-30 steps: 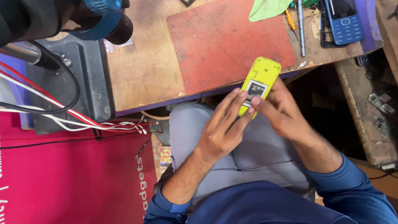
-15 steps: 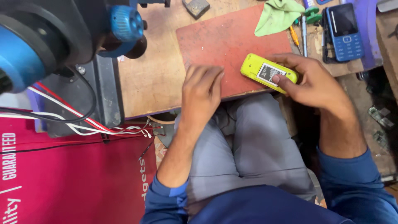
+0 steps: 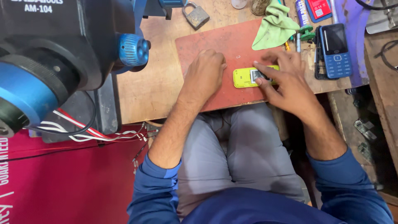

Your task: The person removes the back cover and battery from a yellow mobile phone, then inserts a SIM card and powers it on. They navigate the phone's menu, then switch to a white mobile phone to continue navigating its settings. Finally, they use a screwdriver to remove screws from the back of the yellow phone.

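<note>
From the head camera I see a yellow phone (image 3: 248, 77) lying flat on the red mat (image 3: 215, 45) on the wooden counter (image 3: 153, 87), its long axis running left to right across the frame, roughly parallel to the counter's near edge. Its back faces up: a pale panel shows in an open recess near the middle. Which end is the top I cannot tell, since the right end is hidden under my right hand (image 3: 286, 81).

That right hand rests on the phone with fingers spread; two fingertips (image 3: 258, 81) press at the recess, so it is touching the phone rather than clamped around it. My left hand (image 3: 206, 71) sits just beside the phone's left end, curled into a loose fist, knuckles up, resting on the mat and holding nothing that I can see (its palm side is hidden). The two hands are apart, with the phone's left half bare between them.

Beyond the right hand lies a green cloth (image 3: 274, 25), partly on the mat. To its right a blue keypad phone (image 3: 336, 49) lies face up, its long axis pointing away from me. A padlock (image 3: 195, 15) sits at the far edge, cut off at the top. A large black and blue machine (image 3: 54, 62) fills the left, only partly in frame.
</note>
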